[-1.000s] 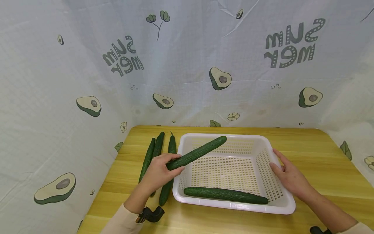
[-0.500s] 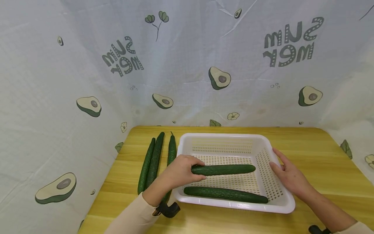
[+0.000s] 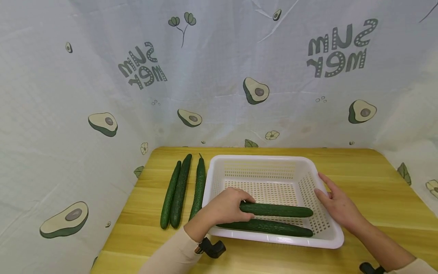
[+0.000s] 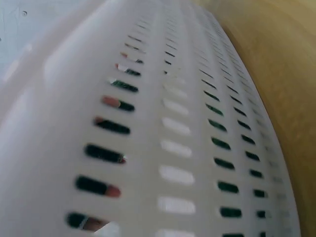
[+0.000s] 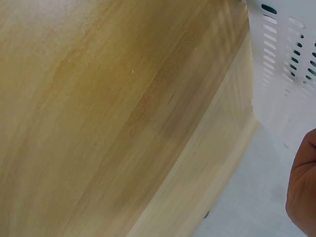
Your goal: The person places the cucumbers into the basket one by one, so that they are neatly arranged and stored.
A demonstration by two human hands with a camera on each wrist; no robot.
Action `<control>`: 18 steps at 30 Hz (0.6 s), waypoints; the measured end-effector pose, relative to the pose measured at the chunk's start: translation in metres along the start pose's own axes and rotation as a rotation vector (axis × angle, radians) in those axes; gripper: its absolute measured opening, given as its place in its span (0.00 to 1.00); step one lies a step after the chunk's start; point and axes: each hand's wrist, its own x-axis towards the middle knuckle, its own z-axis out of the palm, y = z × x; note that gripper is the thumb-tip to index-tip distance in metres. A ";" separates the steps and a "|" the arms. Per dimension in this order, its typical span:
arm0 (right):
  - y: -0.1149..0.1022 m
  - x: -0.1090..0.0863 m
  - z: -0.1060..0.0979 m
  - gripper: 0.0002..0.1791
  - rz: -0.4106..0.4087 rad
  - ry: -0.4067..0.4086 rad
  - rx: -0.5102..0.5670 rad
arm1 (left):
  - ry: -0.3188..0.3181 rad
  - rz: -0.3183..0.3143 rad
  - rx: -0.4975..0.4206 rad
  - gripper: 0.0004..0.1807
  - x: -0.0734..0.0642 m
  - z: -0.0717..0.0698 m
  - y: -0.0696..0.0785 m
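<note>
Left hand (image 3: pixel 227 207) pinched long dark-green cucumber (image 3: pixel 277 210) | axis ran crosswise, free end rightward | right hand (image 3: pixel 340 209) held white perforated plastic basket (image 3: pixel 260 157)

Head view looks forward and down from above, taking in counter (image 3: pixel 362 171), basket (image 3: pixel 263 157) and cloth (image 3: pixel 219 68) behind! Left wrist, right up close, stares along the basket's side; right wrist peers closely across the counter; all three share basket and counter!

The hands (image 3: pixel 230 207) are showing bare; cream sleeves (image 3: pixel 172 252) are ending behind them. A curved black fitting (image 3: pixel 214 249) is jutting beside the left one, a second beside the right.
</note>
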 end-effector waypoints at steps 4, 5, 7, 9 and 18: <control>0.000 0.001 0.001 0.41 0.001 -0.008 0.006 | -0.023 0.010 -0.028 0.17 -0.001 0.003 -0.009; 0.001 0.002 0.001 0.42 0.000 -0.010 0.013 | -0.029 0.013 -0.034 0.16 -0.001 0.003 -0.011; 0.001 0.002 0.001 0.42 -0.004 -0.008 0.019 | -0.042 0.008 -0.059 0.16 -0.001 0.005 -0.013; 0.001 0.002 0.002 0.42 -0.006 -0.008 0.022 | -0.056 -0.013 -0.095 0.16 -0.001 0.006 -0.015; 0.002 0.002 0.001 0.42 -0.007 -0.008 0.025 | -0.122 -0.114 -0.111 0.17 0.000 0.010 -0.018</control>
